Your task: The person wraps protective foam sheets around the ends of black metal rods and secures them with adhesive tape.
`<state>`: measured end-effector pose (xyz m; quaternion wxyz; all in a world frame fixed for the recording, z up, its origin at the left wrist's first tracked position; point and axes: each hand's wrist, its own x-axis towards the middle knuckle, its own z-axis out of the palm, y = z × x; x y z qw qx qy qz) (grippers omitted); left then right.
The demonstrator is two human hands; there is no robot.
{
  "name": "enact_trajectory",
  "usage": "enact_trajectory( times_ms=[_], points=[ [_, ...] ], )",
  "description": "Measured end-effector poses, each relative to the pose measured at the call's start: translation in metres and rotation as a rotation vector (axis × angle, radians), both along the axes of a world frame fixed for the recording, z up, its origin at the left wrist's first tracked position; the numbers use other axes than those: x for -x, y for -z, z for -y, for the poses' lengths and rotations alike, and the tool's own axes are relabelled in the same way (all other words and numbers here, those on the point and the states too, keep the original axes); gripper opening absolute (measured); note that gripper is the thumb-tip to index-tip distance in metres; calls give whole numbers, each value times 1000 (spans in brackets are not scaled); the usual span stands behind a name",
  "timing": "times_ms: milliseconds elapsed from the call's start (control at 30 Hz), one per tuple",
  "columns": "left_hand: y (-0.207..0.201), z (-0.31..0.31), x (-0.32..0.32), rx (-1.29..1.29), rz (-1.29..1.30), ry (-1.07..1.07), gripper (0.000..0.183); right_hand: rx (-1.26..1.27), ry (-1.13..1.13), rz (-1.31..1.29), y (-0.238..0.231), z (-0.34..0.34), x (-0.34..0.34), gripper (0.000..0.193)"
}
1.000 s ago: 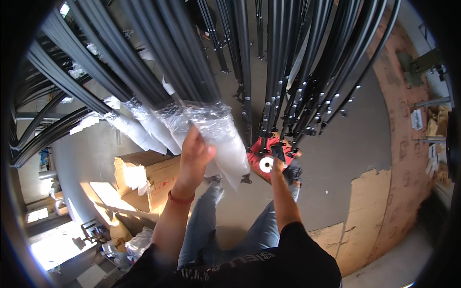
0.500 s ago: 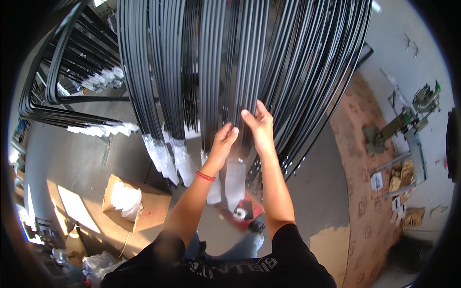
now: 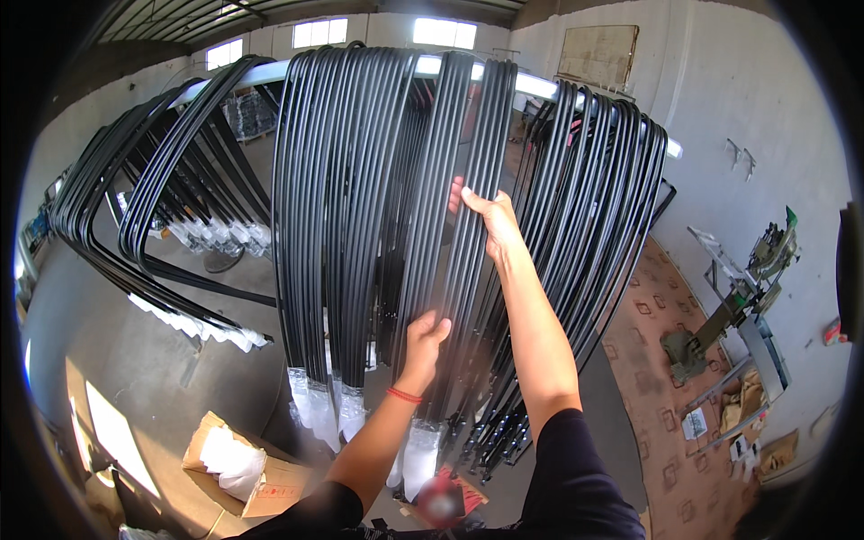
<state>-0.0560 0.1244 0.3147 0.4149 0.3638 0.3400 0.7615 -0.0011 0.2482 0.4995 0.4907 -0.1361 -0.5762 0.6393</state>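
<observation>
Long black bent rods [image 3: 333, 180] hang in bundles over a pale horizontal bar [image 3: 531, 85]. My right hand [image 3: 493, 216] is wrapped round a bundle near the middle, thumb in front, fingertips showing past its left edge. Lower down, my left hand [image 3: 421, 355], with a red bracelet [image 3: 404, 395] at the wrist, is curled against the rods of the middle bundles; its fingers are partly hidden. Below it, a cloudy plastic sleeve [image 3: 420, 454] covers the lower rod ends. More plastic sleeves [image 3: 310, 400] cover the bundle ends to the left.
Further bent rods [image 3: 171, 198] hang at the left. An open cardboard box [image 3: 274, 486] with white plastic inside stands on the floor at the lower left. A green machine [image 3: 738, 310] stands at the right by the wall, beside a patterned reddish floor covering [image 3: 657, 360].
The view has tilted up, bringing the bar and windows into sight. My right hand has moved higher along the rods, farther from the left hand, which stays near the lower part.
</observation>
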Motion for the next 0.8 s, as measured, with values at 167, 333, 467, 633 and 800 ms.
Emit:
enact_trajectory(
  times_ms=[167, 333, 467, 633, 800],
  points=[
    [8, -1, 14, -68, 77, -96, 15, -52, -30, 80, -8, 2, 30, 23],
    [6, 7, 54, -85, 60, -128, 11, -95, -107, 41, -8, 2, 56, 19],
    [-5, 17, 78, -1, -176, -334, 19, -113, -64, 84, 4, -6, 78, 20],
    [4, 36, 61, 25, -799, -654, 38, 6, 107, 113, 11, 19, 56, 27],
    [-37, 108, 62, -61, -665, -676, 32, -378, 207, 183, 45, 111, 6, 44]
  ],
)
